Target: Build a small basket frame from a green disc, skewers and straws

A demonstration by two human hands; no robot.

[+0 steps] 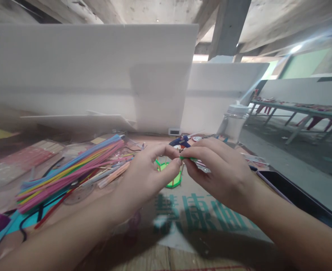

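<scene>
My left hand (154, 169) and my right hand (213, 162) meet at the middle of the view, with thumbs and fingertips pinched together. Between their tips runs a short, thin green strip (187, 158), mostly covered by my fingers; its exact kind is too small to make out. Just beyond and below the fingertips, a small light-green piece with a brighter green many-sided rim (173, 184) rests on the work surface. Thin upright sticks rise from it, and my hands partly hide it.
Left lies a bundle of coloured strips (70, 169). Behind my hands are a blue glue gun (180, 141) and a small digital display (174, 132). A clear bottle (233, 122) and a dark-screened phone (301, 195) are on the right. White boards (84, 75) stand at the back.
</scene>
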